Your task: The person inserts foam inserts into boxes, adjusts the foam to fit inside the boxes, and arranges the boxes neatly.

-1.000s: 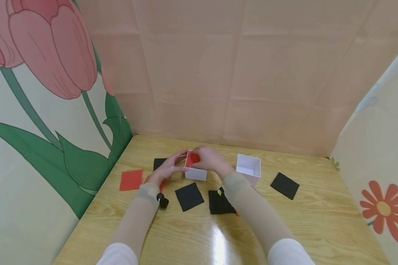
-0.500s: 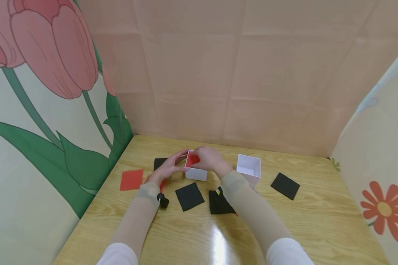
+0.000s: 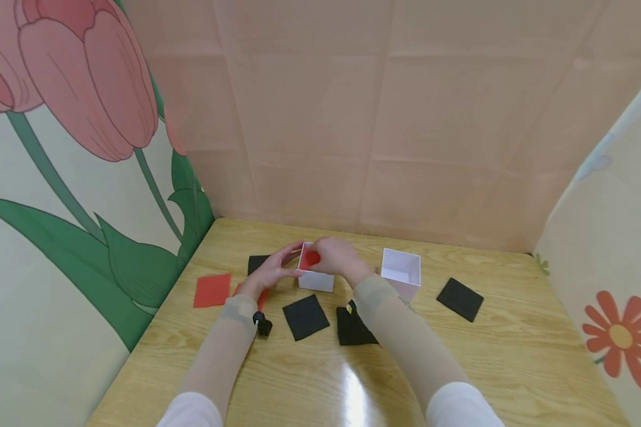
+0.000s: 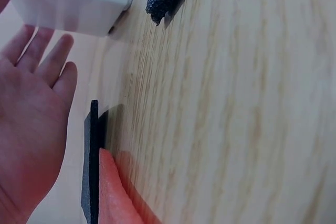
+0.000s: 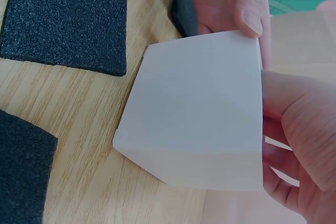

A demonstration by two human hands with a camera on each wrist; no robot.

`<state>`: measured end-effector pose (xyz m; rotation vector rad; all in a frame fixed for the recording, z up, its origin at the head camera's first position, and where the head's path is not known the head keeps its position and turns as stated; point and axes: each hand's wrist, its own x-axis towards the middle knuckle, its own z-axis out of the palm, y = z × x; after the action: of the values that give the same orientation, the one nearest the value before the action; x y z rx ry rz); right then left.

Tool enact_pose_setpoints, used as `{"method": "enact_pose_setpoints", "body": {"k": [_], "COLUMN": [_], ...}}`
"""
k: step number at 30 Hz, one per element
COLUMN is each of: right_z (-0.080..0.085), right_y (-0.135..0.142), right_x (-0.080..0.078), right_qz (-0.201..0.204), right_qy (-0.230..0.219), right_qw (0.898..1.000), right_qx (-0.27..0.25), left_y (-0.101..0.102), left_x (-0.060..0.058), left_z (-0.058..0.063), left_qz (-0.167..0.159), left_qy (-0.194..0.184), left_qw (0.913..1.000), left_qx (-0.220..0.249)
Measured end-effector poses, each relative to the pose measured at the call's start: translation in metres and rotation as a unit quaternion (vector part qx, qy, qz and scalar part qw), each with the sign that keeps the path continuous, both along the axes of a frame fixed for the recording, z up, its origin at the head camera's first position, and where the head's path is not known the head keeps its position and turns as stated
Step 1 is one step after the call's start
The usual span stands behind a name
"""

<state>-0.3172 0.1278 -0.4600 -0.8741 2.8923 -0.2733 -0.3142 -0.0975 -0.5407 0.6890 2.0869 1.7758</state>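
Two boxes [image 3: 316, 281] (left hand [image 3: 271, 270] holding one) stand near four black squares [image 3: 306, 317].

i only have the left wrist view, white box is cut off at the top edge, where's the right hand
Observer: In the head view, the right hand reaches over the rim, its fingers inside the white box.

Operator: anything in there with the fingers

Observer: Yes, a red piece shows inside; I can't tell whether the fingers pinch it or only press it.

Operator: so is that the only box

Observer: No, a second white box stands apart, to the right of the first, open at the top.
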Motion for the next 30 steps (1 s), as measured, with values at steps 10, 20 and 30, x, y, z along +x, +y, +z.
{"method": "enact_pose_setpoints", "body": {"k": [10, 20, 30], "right_z": [0.000, 0.008, 0.006], "right_y": [-0.006, 0.003, 0.011], "right_x": [0.006, 0.014, 0.017], "right_qz": [-0.010, -0.005, -0.015], "right_qy": [-0.004, -0.036, -0.036], "right_qw": [1.000, 0.999, 0.999], "right_qx": [0.018, -0.016, 0.021], "left_y": [-0.004, -0.006, -0.012], "left_x": [0.004, 0.009, 0.011], "left_z": [-0.001, -0.001, -0.002], "left_qz": [0.001, 0.006, 0.008], "left_qy": [0.002, 0.008, 0.011], "left_qw": [0.9999, 0.9992, 0.9993], "left_qx": [-0.013, -0.038, -0.036]}}
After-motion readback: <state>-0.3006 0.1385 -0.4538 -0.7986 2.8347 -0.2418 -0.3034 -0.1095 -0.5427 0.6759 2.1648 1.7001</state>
